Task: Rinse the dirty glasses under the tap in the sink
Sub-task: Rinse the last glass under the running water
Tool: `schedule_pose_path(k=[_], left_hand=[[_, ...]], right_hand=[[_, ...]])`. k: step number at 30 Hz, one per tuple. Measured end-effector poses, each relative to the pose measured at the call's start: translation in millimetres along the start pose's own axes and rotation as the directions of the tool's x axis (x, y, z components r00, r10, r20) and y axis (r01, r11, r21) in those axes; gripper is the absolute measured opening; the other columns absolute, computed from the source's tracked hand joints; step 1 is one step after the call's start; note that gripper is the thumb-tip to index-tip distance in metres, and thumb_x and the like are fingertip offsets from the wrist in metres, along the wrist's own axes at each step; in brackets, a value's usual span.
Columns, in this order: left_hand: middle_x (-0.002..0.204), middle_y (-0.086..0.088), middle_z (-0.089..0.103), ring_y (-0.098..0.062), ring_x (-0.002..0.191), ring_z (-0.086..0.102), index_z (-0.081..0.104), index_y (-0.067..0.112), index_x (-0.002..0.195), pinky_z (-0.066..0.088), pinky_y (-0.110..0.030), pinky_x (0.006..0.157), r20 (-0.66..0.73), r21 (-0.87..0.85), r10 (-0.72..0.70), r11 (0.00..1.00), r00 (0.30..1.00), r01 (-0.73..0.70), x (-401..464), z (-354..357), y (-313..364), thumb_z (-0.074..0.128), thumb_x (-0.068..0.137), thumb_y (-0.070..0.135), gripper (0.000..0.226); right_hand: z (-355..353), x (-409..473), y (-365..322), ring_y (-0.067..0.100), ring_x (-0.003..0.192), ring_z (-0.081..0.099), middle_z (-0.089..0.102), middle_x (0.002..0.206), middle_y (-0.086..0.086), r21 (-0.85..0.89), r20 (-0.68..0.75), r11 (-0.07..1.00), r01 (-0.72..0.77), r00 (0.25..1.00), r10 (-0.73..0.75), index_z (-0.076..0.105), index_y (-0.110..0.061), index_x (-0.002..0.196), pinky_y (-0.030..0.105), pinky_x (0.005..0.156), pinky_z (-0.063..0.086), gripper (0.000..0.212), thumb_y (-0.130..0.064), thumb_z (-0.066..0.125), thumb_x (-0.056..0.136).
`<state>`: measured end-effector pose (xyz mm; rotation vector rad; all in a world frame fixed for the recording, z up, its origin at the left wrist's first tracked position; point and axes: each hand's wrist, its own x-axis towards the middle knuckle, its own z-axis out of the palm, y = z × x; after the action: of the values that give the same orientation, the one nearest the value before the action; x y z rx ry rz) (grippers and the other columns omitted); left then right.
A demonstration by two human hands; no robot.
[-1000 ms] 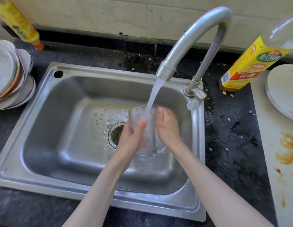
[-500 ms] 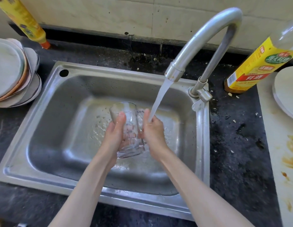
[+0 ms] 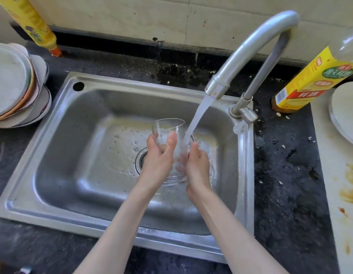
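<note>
Item: one clear glass (image 3: 167, 133), held over the sink (image 3: 59, 107), rim just beside the tap (image 3: 248, 48) stream. Left hand (image 3: 158, 157) fingers wrapped around its wall; right hand (image 3: 197, 165) cupped at its base in the water (image 3: 197, 115), fingers together. Rinse judged under way, not finished. No other glasses visible; remaining count cannot be told.

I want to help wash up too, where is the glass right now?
In the head view the glass is over the sink, right of the middle, held by the left hand, with the tap water running just beside its right side.
</note>
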<state>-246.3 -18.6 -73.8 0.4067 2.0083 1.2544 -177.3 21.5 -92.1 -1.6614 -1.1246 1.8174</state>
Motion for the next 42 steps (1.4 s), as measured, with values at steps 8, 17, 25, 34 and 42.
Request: schedule_pose_path(k=[8, 17, 25, 34, 42], left_hand=[[0.139, 0.023, 0.034, 0.013, 0.121, 0.028, 0.02, 0.022, 0.141, 0.023, -0.012, 0.099, 0.154, 0.046, 0.105, 0.993, 0.982, -0.113, -16, 16, -4, 0.026, 0.099, 0.039, 0.046], [0.157, -0.001, 0.011, -0.008, 0.143, 0.008, 0.001, 0.016, 0.15, 0.01, -0.028, 0.116, 0.303, 0.201, 0.343, 0.889, 0.889, -0.411, -24, 24, -16, 0.029, 0.092, 0.04, 0.069], [0.148, -0.008, 0.034, -0.026, 0.137, 0.032, 0.025, 0.024, 0.145, 0.026, -0.049, 0.112, 0.244, 0.036, 0.128, 0.989, 0.961, -0.141, 5, 20, 3, 0.022, 0.095, 0.056, 0.059], [0.148, -0.003, 0.034, -0.014, 0.138, 0.029, 0.022, 0.016, 0.147, 0.025, -0.039, 0.113, 0.275, 0.115, 0.282, 0.94, 0.919, -0.322, -32, 24, -29, 0.025, 0.09, 0.052, 0.067], [0.147, 0.007, 0.039, 0.002, 0.132, 0.034, 0.031, 0.024, 0.145, 0.026, -0.017, 0.109, 0.323, 0.067, 0.234, 0.961, 0.917, -0.269, -12, 16, -5, 0.028, 0.092, 0.045, 0.057]], right_hand=[[-27, -6, 10, 0.001, 0.138, 0.021, 0.02, 0.15, -0.018, -0.114, 0.289, 0.973, 0.203, 0.943, -0.163, 0.021, -0.038, 0.147, 0.032, 0.113, 0.026, 0.068, -0.069, 0.028, 0.087], [-44, 9, 7, 0.023, 0.114, 0.06, 0.064, 0.123, 0.004, 0.17, 0.42, 0.982, -0.083, 0.908, 0.004, 0.057, -0.019, 0.127, 0.044, 0.1, 0.045, 0.082, -0.079, 0.034, 0.075], [-42, -5, 11, 0.046, 0.112, 0.056, 0.061, 0.119, 0.027, 0.156, 0.536, 0.985, -0.073, 0.844, -0.022, 0.065, -0.013, 0.116, 0.058, 0.095, 0.045, 0.078, -0.075, 0.054, 0.07], [-40, 14, 0, 0.019, 0.09, 0.068, 0.068, 0.112, 0.009, 0.205, 0.432, 0.974, -0.102, 0.902, 0.003, 0.059, -0.011, 0.123, 0.023, 0.063, 0.053, 0.077, -0.067, 0.048, 0.072], [-35, 11, -6, 0.016, 0.088, 0.07, 0.072, 0.097, 0.003, 0.372, 0.538, 0.84, -0.395, 0.829, 0.152, 0.068, -0.018, 0.108, 0.027, 0.069, 0.055, 0.058, -0.063, 0.038, 0.087]])
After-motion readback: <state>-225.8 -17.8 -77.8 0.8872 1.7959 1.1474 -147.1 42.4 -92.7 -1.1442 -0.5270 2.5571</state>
